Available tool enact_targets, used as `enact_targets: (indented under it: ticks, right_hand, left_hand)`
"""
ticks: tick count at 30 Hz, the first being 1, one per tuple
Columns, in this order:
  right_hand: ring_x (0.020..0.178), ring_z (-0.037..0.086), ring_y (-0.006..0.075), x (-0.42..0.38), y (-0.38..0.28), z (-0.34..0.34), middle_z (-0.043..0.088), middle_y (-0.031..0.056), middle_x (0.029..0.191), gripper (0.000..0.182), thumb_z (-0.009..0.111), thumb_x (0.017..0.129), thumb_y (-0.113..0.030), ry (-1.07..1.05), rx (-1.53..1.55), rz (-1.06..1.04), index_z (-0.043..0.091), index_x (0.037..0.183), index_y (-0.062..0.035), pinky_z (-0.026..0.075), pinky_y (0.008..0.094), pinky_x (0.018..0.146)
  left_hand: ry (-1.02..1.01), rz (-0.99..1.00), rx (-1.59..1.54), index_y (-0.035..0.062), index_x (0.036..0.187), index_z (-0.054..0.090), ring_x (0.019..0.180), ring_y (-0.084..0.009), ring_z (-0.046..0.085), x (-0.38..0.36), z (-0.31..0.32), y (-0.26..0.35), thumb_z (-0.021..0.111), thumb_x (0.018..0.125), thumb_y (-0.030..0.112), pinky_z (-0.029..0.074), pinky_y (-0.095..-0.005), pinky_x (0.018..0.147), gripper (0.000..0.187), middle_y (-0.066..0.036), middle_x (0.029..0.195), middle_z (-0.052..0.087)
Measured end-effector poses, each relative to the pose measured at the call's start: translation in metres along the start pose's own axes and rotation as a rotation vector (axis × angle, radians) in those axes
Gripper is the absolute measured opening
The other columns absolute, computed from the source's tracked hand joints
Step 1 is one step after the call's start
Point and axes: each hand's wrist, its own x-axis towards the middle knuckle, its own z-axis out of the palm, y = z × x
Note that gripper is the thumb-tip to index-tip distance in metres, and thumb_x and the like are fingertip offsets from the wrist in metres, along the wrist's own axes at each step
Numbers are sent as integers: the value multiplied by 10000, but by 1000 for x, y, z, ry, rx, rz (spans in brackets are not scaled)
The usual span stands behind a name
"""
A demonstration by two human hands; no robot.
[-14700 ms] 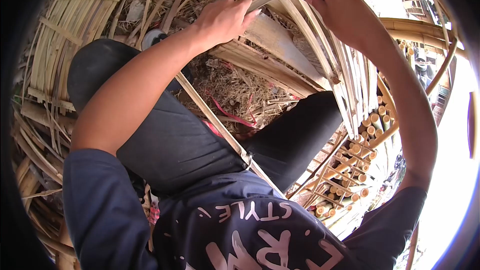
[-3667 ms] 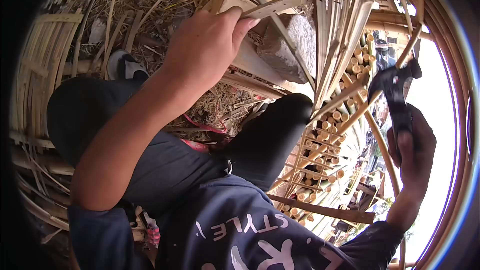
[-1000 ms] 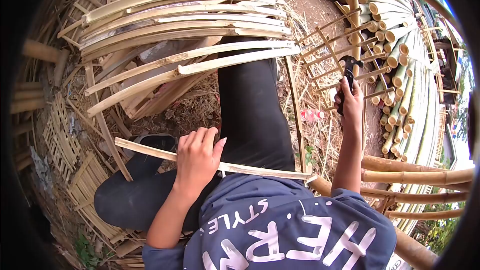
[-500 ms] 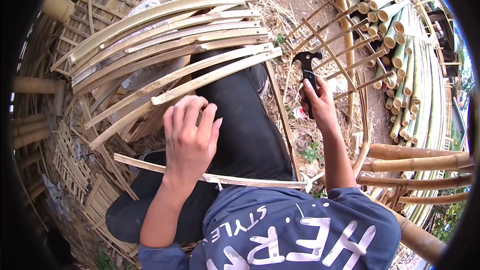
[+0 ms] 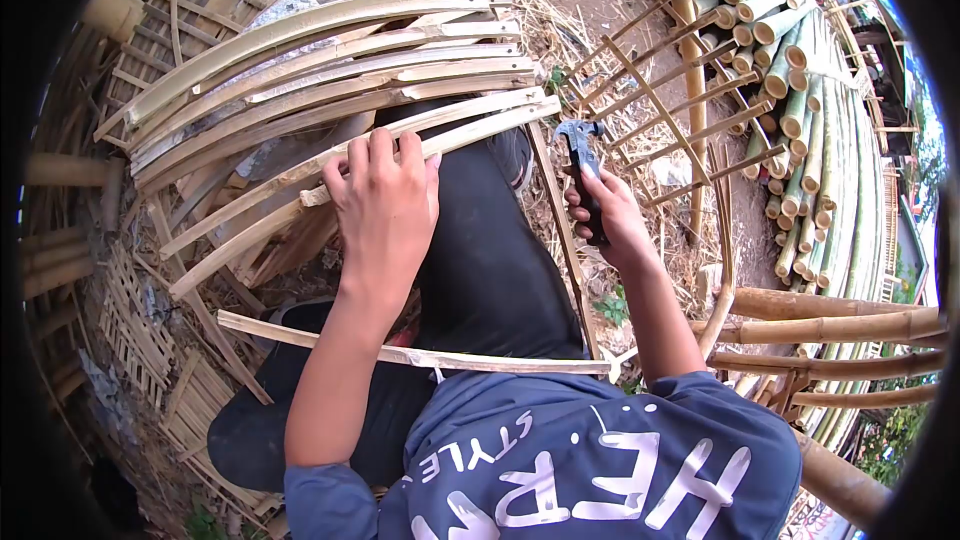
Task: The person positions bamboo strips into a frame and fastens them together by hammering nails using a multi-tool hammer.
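Observation:
My left hand (image 5: 385,200) rests on the nearest bamboo slat (image 5: 485,128) of a row, its fingers curled over it and reaching the neighbouring slat (image 5: 265,190). The undersides of the fingers are hidden. In my right hand (image 5: 612,212) is a black claw hammer (image 5: 584,162), gripped by the handle with its head up, close to the slats' right ends. Several more slats (image 5: 330,32) lie side by side beyond. Across my lap runs a separate bamboo strip (image 5: 470,360), and a thin upright strip (image 5: 563,220) borders my leg on the right.
A bamboo lattice (image 5: 655,95) leans against a pole (image 5: 690,30) at the right. Behind it lies a large stack of bamboo poles (image 5: 800,60). Thick bamboo rails (image 5: 820,325) stand at my right side. Woven bamboo panels (image 5: 140,320) and scraps lie at the left.
My left hand has moved up and come down onto the nearest slats. My right hand has brought the hammer left and slightly down, nearer the slat ends.

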Motion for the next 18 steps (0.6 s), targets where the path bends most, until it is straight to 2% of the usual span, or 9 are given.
enact_targets:
  ticks: [2, 5, 9, 10, 13, 16, 18]
  right_hand:
    - [607, 447, 22, 3, -5, 2, 491, -38, 805, 377, 457, 1072, -299, -46, 237, 122, 517, 1304, -8, 351, 176, 466]
    - [600, 447, 18, 11, -6, -4, 471, -37, 790, 408, 457, 1071, -311, -146, 588, 259, 489, 1338, -4, 365, 175, 461]
    - [563, 449, 12, 21, -10, -2, 451, -54, 740, 366, 443, 1074, -330, -280, 773, 363, 497, 1232, -4, 393, 174, 442]
    - [553, 445, 7, 22, -11, 0, 438, -64, 717, 333, 452, 1072, -329, -255, 751, 362, 502, 1176, -16, 393, 172, 433]
    - [575, 439, 16, 33, -2, -7, 453, -48, 756, 332, 524, 1045, -339, -272, 809, 401, 533, 1174, -34, 385, 161, 456]
    - [575, 436, 16, 34, 1, -9, 451, -50, 739, 286, 543, 1038, -320, -202, 740, 386, 547, 1121, -46, 379, 157, 453]
    - [572, 427, 15, 35, 3, -12, 450, -53, 729, 258, 555, 1032, -307, -235, 692, 359, 553, 1089, -55, 365, 153, 445]
  left_hand:
    - [23, -1, 7, 73, 1005, 657, 962, -249, 579, 3, 2, 1, 696, 903, 303, 403, -430, 903, 255, -71, 965, 605]
    - [79, 8, 9, 83, 954, 660, 914, -244, 580, 6, 7, 0, 707, 891, 335, 405, -418, 886, 264, -58, 922, 605]
    - [129, 33, -24, 86, 940, 654, 876, -245, 575, 5, 14, -3, 731, 864, 374, 414, -410, 848, 308, -53, 895, 597]
    - [137, 34, -27, 86, 936, 652, 868, -246, 572, 5, 15, -3, 740, 855, 382, 417, -409, 836, 319, -53, 891, 594]
    - [129, 30, -42, 83, 906, 636, 853, -252, 569, 8, 17, -4, 760, 833, 398, 435, -403, 779, 346, -53, 860, 578]
    - [133, 36, -62, 79, 877, 616, 838, -255, 565, 7, 22, -6, 772, 819, 403, 447, -401, 735, 364, -56, 839, 567]
    - [155, 64, -70, 72, 866, 605, 786, -260, 577, 7, 22, -6, 770, 825, 408, 467, -397, 691, 376, -62, 831, 559]
